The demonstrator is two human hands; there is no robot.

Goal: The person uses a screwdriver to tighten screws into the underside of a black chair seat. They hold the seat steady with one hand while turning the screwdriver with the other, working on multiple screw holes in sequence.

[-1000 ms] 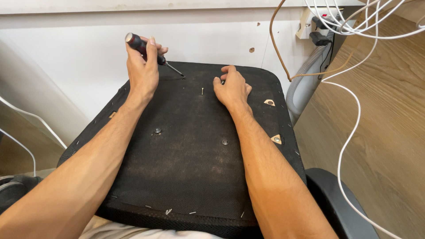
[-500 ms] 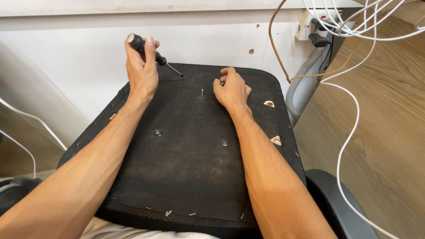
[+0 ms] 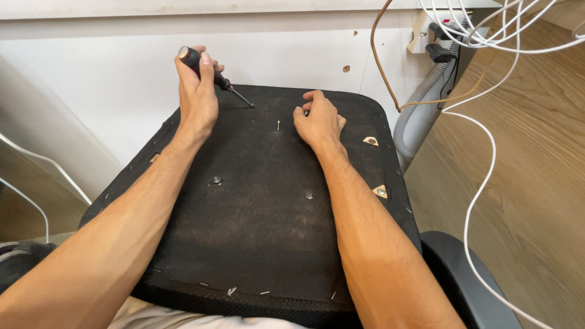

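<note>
- Our left hand (image 3: 198,97) is clenched round the black handle of a screwdriver (image 3: 210,72), thumb laid along the grip; we take it that this steadies the tool.
- The screwdriver slants down to the right, so its thin tip meets the black seat panel (image 3: 268,231) at a spot near the panel's far edge, left of centre.
- Our right hand (image 3: 318,122) lies on the panel to the right of that spot with its fingers curled under. It seems to press down and keep the panel from shifting; whether it pinches anything small we cannot tell.
- Between the two hands a small loose screw (image 3: 278,125) lies on the fabric, apart from both.
- The panel rests flat across our lap, its underside up, which puts its two round fasteners (image 3: 217,180) within easy reach nearer to us.
- At the far right, white cables (image 3: 481,183) hang over a wooden surface (image 3: 536,201), well apart from the hands.
</note>
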